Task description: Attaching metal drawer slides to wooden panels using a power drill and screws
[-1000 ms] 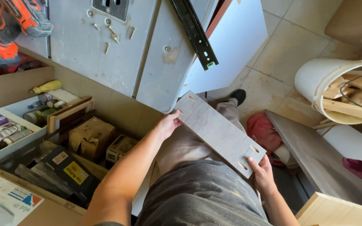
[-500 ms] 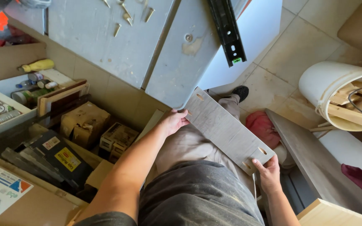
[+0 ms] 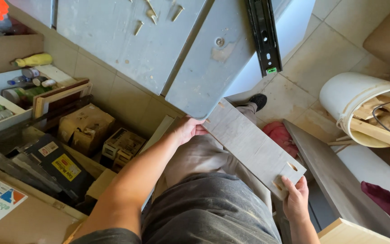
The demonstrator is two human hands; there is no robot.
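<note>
I hold a long grey wooden panel (image 3: 253,147) over my lap, slanting from upper left to lower right. My left hand (image 3: 188,129) grips its upper end, just under the corner of a grey board (image 3: 213,68) on the workbench. My right hand (image 3: 295,199) grips the lower end, next to two small slots cut in the panel. A black drawer slide (image 3: 263,34) lies on the grey board, and several loose screws (image 3: 152,13) lie on a second grey board (image 3: 127,40) beside it.
Left of my legs sit cardboard boxes (image 3: 85,127), a dark case (image 3: 57,165) and a tray of tubes and bottles (image 3: 19,90). A white bucket of wood offcuts (image 3: 366,108) stands on the tiled floor at right. A grey plank (image 3: 335,174) leans beside my right hand.
The view has shifted down and closer. The panel's upper end and my left hand have moved up toward the corner of the grey board; both hands keep their grip.
</note>
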